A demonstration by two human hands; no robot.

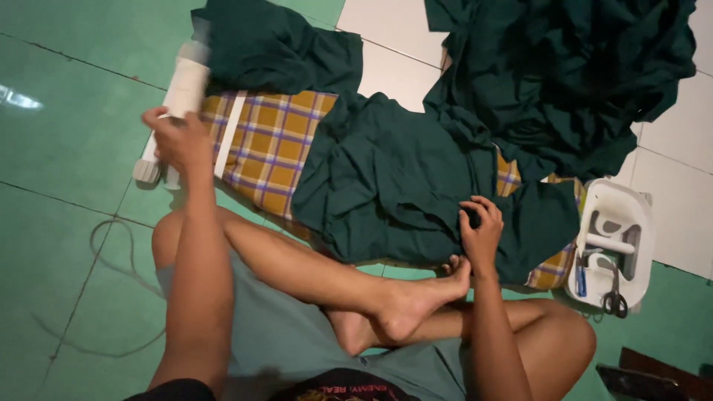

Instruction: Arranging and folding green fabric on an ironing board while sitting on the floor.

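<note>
Ironing underway: left hand (177, 137) grips white iron (178, 96) beside checked board (267, 145); right hand (481, 232) pinches green cloth (386, 178), needing smoothing.

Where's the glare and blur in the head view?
Head view: glare streak on the green floor tiles at far left; the white iron under the left hand is motion-smeared; dark green cloth loses fold detail in shadow; right hand sharp.

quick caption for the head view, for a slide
Seated person's left hand grips a white iron; right hand pinches dark green cloth on plaid board.
</note>
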